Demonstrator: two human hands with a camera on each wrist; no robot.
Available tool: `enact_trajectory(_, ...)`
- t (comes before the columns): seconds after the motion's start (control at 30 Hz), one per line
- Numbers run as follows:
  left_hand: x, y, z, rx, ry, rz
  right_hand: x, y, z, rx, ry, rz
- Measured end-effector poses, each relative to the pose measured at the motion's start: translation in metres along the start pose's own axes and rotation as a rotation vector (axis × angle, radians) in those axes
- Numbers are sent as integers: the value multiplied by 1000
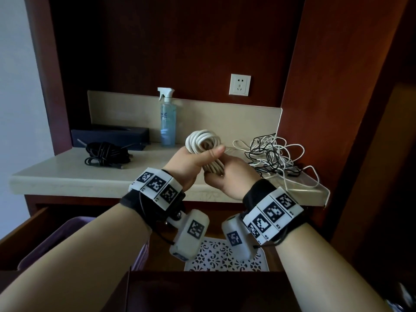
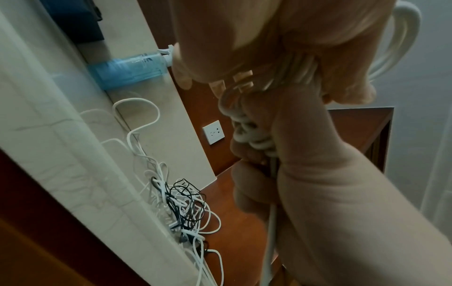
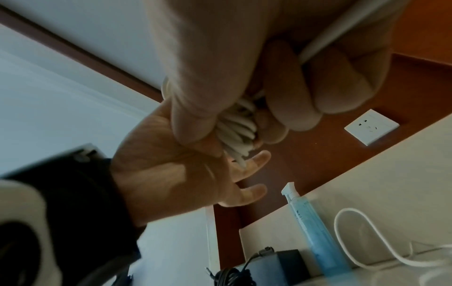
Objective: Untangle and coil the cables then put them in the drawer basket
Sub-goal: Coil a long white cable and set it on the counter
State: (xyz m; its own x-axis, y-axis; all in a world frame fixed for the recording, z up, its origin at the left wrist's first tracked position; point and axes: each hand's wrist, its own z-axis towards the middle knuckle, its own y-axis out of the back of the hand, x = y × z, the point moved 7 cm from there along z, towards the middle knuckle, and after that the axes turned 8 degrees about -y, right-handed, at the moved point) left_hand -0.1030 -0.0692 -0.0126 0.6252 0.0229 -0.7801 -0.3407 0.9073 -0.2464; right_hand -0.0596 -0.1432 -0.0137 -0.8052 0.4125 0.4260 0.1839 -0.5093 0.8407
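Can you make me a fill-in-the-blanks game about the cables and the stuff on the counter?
1. Both hands, the left hand and the right hand, hold a coil of cable whose colour is ____.
2. The coiled cable lying at the left of the counter is ____.
3. The spray bottle holds a liquid that looks ____.
4. The cables in the pile at the right of the counter are ____, not coiled.

Missing words: white; black; blue; tangled
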Motion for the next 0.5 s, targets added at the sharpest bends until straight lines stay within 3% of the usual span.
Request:
enact_trajectory(0.13,0,4,6,105,65,75,-1,15,3,-51,12,-185)
enact_trajectory(0.27,-2,13,6,354,123,249,-2,29,4,-118,57,-436)
enact_trajectory(0.37,0,16,-3,495,325,304,-4,32,6,-123,110,-706)
enact_trajectory(0.43,0,14,-7,468,419,341,-4,30,11,-114,165,-805)
enact_trajectory(0.5,3,13,-4,390,443,523,-1,28,15,-115,214,-897)
